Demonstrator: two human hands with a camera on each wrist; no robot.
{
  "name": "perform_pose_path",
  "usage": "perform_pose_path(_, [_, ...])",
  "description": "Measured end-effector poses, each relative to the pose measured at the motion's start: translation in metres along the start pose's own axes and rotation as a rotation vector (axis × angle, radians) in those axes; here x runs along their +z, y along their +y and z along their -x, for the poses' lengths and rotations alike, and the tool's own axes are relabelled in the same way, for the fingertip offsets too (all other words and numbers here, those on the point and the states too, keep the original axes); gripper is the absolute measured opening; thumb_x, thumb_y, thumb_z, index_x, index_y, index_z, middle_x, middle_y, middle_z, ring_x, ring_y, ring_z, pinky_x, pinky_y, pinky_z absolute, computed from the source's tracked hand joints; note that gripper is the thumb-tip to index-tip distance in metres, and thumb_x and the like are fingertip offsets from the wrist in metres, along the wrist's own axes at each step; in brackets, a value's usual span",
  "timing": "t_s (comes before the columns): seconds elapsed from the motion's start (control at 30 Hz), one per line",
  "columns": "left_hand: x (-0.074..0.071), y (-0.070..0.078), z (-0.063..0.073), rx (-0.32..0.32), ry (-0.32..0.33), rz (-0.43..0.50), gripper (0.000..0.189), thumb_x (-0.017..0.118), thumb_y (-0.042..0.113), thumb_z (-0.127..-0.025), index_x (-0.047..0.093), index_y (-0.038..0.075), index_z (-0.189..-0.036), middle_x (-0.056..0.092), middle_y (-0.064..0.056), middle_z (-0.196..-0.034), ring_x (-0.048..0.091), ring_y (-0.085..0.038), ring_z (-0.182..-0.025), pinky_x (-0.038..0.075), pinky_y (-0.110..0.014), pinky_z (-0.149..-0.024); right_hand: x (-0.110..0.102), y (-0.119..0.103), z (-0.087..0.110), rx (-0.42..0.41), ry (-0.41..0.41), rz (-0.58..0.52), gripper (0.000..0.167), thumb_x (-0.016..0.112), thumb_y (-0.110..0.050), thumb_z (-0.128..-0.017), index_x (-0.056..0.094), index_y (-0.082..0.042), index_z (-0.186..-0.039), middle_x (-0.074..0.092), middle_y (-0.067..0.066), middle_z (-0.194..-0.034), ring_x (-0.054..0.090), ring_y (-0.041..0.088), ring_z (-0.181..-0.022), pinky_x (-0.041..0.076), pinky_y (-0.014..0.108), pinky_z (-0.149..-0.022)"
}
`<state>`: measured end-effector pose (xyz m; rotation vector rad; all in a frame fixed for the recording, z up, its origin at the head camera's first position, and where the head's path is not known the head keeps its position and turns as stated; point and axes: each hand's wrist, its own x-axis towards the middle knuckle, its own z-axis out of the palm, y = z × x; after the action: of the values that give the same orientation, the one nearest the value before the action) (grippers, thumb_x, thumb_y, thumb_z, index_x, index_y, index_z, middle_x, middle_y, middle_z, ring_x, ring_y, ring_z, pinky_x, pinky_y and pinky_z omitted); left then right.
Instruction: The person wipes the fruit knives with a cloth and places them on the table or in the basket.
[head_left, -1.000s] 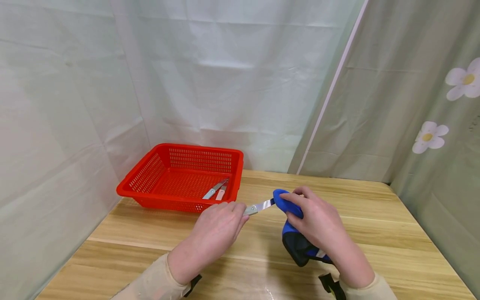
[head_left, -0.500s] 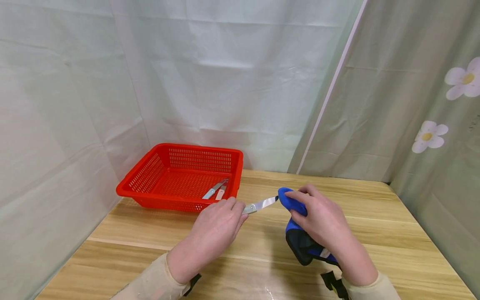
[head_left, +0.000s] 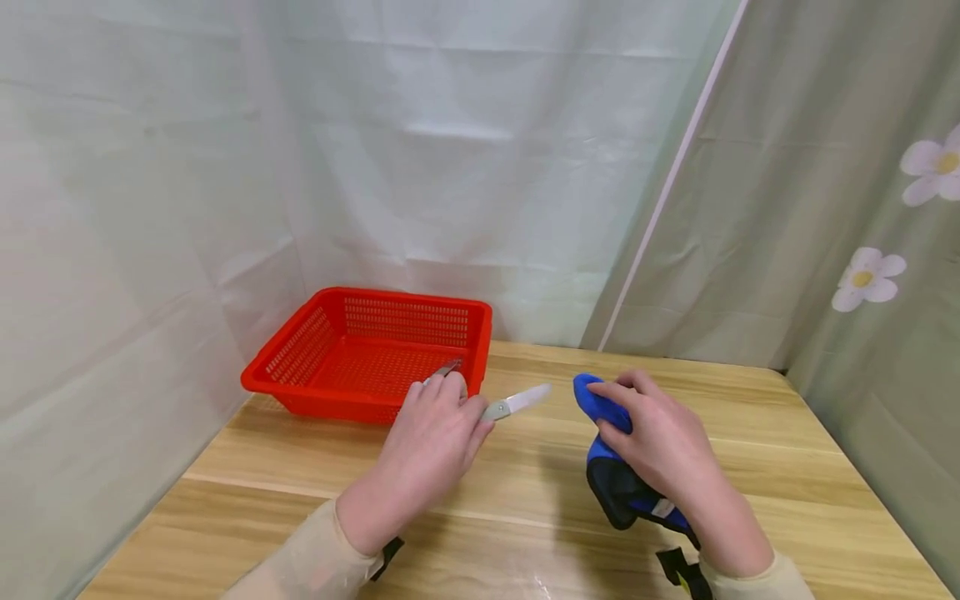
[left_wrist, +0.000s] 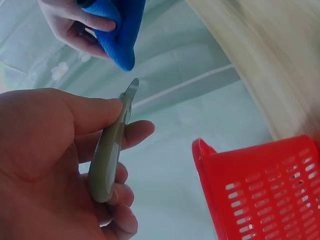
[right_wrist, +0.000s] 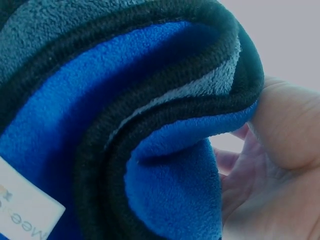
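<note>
My left hand (head_left: 431, 446) grips a small knife (head_left: 497, 411) by its grey-green handle, and the bare blade points right and slightly away. In the left wrist view the thumb presses on the handle of the knife (left_wrist: 107, 155). To the right, above the table, my right hand (head_left: 671, 442) pinches a folded blue cloth (head_left: 600, 408). A gap separates the cloth from the blade's tip. Up close in the right wrist view, the cloth (right_wrist: 175, 175) shows black stitched edging, a grey-looking side and a white label (right_wrist: 25, 202).
A red plastic basket (head_left: 330, 406) with slotted walls stands at the back left of the wooden table (head_left: 517, 521). Inside it, metal tips of knives (head_left: 448, 367) show, partly hidden behind my left hand. Pale curtains (head_left: 450, 167) hang behind and on both sides.
The cloth in my right hand has moved right, off the blade's tip, leaving the whole blade bare. My left hand has risen slightly with the knife, covering more of the knives in the basket.
</note>
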<state>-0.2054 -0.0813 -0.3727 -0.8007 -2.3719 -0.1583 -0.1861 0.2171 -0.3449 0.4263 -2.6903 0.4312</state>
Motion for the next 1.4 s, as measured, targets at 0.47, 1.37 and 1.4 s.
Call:
perform_pose_path(0.47, [-0.012,-0.024,-0.008,-0.021,-0.077,-0.048,0.025,0.091,0.026,-0.093,0.073,0.009,-0.094,0.055,-0.003,-0.083,0.045,-0.017,-0.068,0.041,-0.029,-0.060,0.008,0.005,-0.003,-0.126,0.045,0.025,0.045,0.090,-0.012,-0.089,0.081,-0.020,-0.133,0.068,0.008,-0.125,0.074,0.027,-0.090,0.060,0.048,-0.067])
perform_pose_path(1.37, [-0.019,-0.091,-0.034,-0.225,-0.295,-0.107,0.034,0.079,0.025,-0.102,0.056,0.011,-0.080,0.050,-0.003,-0.067,0.051,-0.022,-0.059,0.047,-0.036,-0.049,0.030,-0.006,-0.007,-0.248,0.023,0.036,0.045,0.093,-0.013,-0.088,0.081,-0.018,-0.131,0.067,0.006,-0.120,0.072,0.024,-0.092,0.060,0.044,-0.071])
perform_pose_path(1.4, [-0.018,-0.093,-0.035,-0.239,-0.317,-0.106,0.034,0.079,0.025,-0.102,0.057,0.010,-0.082,0.051,-0.003,-0.067,0.052,-0.022,-0.060,0.047,-0.036,-0.049,0.031,-0.007,-0.007,-0.251,0.022,0.035,0.044,0.093,-0.013,-0.088,0.081,-0.018,-0.131,0.067,0.006,-0.119,0.072,0.024,-0.092,0.060,0.044,-0.072])
